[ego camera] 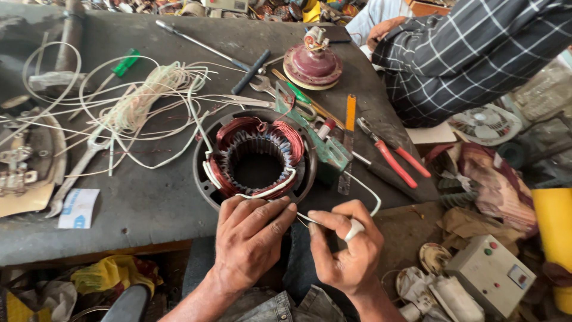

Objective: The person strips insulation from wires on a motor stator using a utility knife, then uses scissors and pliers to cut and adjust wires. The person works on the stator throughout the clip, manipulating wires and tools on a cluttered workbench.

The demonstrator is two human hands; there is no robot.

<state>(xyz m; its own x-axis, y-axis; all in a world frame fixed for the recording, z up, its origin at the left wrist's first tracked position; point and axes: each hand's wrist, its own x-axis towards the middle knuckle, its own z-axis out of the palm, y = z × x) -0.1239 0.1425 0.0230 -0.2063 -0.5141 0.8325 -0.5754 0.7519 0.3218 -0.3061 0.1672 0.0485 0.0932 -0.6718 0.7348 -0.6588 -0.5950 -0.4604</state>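
A round motor stator with copper windings lies on the dark workbench near its front edge. My left hand rests on the stator's near rim, fingers pressing a white sleeved wire against the coil. My right hand is just right of it, pinching a thin wire that runs toward the stator, with a piece of white sleeving looped over its fingers. A white lead curves up from that hand.
Tangled white wires and a spanner lie left. Red-handled pliers, a screwdriver, a steel rule and a maroon motor part lie right and behind. Another person in a checked shirt is at the far right. Clutter covers the floor.
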